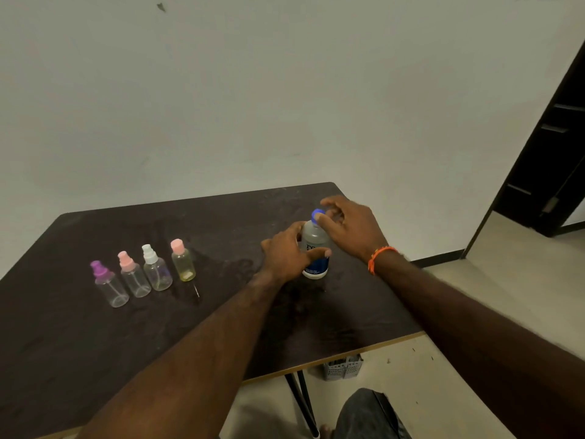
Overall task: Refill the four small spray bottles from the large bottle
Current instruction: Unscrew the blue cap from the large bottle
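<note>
Your dark brown rectangular table (158,327) stands against a plain pale wall (285,90), a dark doorway (550,160) to the right. On it your left hand (286,256) wraps the large clear plastic bottle with the blue label (315,248), upright at the table's right, while your right hand (351,226) pinches its blue cap (317,215). The four small clear spray bottles (145,274) stand capped in a row, well left. Twisting against a loose left grip could tip the bottle and spill.
</note>
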Demonstrator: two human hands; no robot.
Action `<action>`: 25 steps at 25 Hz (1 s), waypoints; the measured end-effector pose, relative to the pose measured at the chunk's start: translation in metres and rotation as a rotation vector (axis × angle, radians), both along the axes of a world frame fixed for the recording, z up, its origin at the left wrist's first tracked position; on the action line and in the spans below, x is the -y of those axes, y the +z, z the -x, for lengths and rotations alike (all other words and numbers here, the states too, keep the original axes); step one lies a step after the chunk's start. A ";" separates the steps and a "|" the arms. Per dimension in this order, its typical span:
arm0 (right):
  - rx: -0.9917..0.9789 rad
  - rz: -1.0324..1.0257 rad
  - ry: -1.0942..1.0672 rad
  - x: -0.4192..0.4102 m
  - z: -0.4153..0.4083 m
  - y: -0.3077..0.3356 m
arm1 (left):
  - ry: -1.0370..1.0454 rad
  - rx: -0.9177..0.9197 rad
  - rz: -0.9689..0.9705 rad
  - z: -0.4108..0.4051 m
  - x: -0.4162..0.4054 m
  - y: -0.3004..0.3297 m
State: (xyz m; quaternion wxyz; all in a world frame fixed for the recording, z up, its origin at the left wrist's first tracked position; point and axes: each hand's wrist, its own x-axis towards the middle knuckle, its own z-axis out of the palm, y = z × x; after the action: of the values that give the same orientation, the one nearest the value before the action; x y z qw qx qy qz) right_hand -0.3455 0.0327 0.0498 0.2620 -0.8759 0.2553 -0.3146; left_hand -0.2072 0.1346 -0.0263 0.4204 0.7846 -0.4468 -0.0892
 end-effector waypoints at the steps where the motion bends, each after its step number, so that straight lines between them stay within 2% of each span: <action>1: -0.061 0.072 0.011 0.001 -0.007 0.010 | -0.007 -0.004 -0.004 0.000 0.000 0.000; 4: -0.226 0.130 0.027 0.003 -0.021 0.027 | -0.012 -0.005 -0.010 0.003 -0.003 0.004; 11: -0.409 0.118 0.222 0.002 -0.015 0.038 | -0.001 -0.007 -0.032 0.007 -0.006 0.010; 13: -0.406 0.148 0.183 0.003 -0.015 0.034 | 0.012 0.001 -0.037 0.009 -0.006 0.011; 16: -0.382 0.158 0.014 0.006 -0.020 0.026 | 0.025 0.020 -0.049 0.010 -0.004 0.012; 19: -0.417 0.195 0.100 0.006 -0.022 0.025 | 0.029 0.012 -0.045 0.008 -0.005 0.012; 22: -0.412 0.094 0.265 0.004 -0.015 0.028 | 0.025 -0.009 -0.052 0.006 -0.005 0.011; 25: -0.306 0.119 0.152 0.007 -0.015 0.024 | 0.020 -0.004 -0.054 0.006 -0.004 0.012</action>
State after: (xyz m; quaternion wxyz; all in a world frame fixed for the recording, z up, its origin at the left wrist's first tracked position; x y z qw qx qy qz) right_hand -0.3305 0.0257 0.0734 0.1910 -0.9443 0.2061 -0.1714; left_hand -0.2132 0.1386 -0.0148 0.4008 0.7999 -0.4356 -0.0986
